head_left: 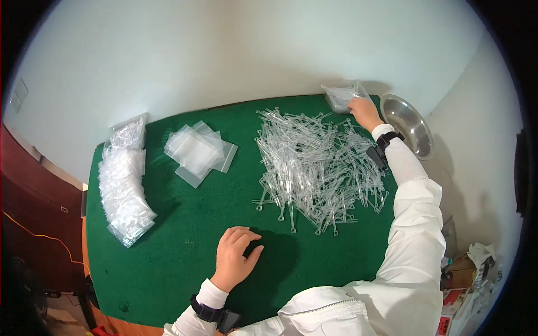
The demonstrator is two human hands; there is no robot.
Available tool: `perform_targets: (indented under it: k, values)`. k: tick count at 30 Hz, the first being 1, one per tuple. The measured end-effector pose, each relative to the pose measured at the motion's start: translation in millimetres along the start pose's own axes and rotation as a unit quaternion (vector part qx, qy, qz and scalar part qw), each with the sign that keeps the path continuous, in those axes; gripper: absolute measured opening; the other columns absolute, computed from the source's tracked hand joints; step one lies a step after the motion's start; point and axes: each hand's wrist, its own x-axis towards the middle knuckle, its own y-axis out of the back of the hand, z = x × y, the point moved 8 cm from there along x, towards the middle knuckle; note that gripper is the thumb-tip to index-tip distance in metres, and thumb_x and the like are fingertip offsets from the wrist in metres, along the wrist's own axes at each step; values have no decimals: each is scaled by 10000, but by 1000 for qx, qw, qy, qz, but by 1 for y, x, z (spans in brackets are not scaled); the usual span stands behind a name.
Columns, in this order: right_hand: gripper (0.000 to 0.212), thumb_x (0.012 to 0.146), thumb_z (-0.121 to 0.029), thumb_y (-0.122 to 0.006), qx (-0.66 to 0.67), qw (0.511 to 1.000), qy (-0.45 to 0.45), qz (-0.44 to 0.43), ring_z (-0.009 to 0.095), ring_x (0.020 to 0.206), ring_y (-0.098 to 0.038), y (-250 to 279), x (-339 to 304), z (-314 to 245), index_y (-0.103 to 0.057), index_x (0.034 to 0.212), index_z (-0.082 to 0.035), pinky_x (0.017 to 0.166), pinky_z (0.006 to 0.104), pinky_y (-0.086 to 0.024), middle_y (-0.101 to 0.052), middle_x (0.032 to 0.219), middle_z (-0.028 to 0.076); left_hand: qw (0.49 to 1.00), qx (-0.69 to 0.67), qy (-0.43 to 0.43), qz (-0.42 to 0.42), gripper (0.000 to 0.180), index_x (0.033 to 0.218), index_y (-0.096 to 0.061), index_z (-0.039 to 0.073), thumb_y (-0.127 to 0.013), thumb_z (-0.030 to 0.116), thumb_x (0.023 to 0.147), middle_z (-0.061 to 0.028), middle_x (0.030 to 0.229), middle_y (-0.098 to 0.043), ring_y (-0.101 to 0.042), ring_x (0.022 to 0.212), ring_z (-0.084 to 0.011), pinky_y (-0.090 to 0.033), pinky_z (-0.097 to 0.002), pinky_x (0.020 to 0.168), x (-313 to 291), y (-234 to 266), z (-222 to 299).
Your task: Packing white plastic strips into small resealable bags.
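Observation:
At the far right of the green table, my right hand (365,113) is closed at the edge of a clear plastic bag (338,98) with greyish contents; its fingertips are partly hidden there. My left hand (235,259) hovers over or rests on the near middle of the table, fingers loosely bent, thumb apart, holding nothing. Between and beyond the hands spreads a large heap of clear plastic sticks with looped ends (305,162). Left of that heap lies a loose stack of flat clear zip bags (196,152).
Filled clear bags (126,193) overlap in a curved row along the left edge of the green table (185,246). A steel bowl (408,124) leans at the far right corner, by the wall. Boxes and plastic wrappings (471,274) sit below the table at right.

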Motion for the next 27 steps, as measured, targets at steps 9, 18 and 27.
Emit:
perform_targets:
  k: [9, 18, 27]
  values:
    - [111, 730, -106, -595, 4, 996, -75, -44, 312, 825, -552, -17, -8, 14, -636, 817, -53, 717, 411, -434, -580, 823, 113, 1000, 5, -11, 0, 216, 832, -609, 38, -699, 62, 637, -100, 855, -591, -556, 881, -284, -456, -372, 761, -2, 2, 1]
    - [100, 724, -116, -603, -13, 993, -117, -4, 308, 815, -559, -19, -8, 26, -645, 794, -59, 702, 415, -436, -583, 796, 117, 1000, 7, -15, -2, 217, 827, -607, 36, -702, 62, 633, -103, 848, -594, -558, 883, -291, -456, -376, 766, -2, 1, 3]
    - [82, 725, -118, -606, -6, 990, -141, 5, 306, 812, -562, -25, -10, 35, -642, 766, -57, 701, 419, -441, -584, 801, 112, 1000, 8, -20, 0, 217, 820, -603, 27, -702, 48, 628, -103, 843, -596, -555, 891, -299, -457, -374, 760, 0, 2, 6]
